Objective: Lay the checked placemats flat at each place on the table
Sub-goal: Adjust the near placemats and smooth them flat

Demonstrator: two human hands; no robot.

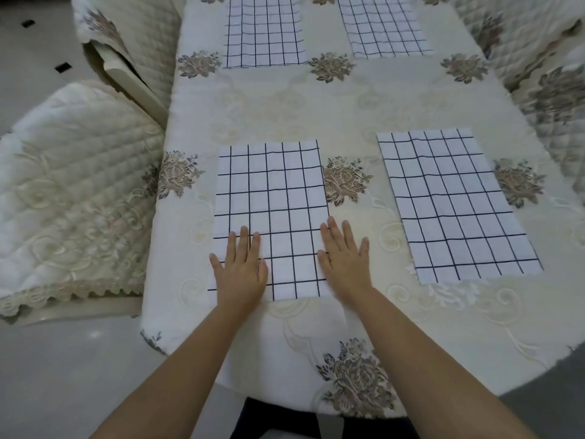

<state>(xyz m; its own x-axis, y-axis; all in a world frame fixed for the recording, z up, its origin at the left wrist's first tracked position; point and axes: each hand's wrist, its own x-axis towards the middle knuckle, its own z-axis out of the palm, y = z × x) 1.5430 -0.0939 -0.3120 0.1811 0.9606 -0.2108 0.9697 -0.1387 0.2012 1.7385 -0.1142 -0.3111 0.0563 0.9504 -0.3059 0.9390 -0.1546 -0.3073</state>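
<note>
Several white placemats with dark checks lie on the table. The near left placemat [272,198] lies flat in front of me. My left hand [242,267] presses flat on its near left part, fingers straight. My right hand [343,258] lies flat on its near right edge, half on the tablecloth. The near right placemat [456,204] lies flat, turned a little askew. At the far side lie the far left placemat [264,31] and the far right placemat [384,25], the latter slightly rumpled at its near edge.
The table [348,103] wears a cream tablecloth with embroidered flowers. Quilted chairs stand at the left [76,185], far left [126,36] and right [554,90]. Pale tiled floor [38,64] shows at the left.
</note>
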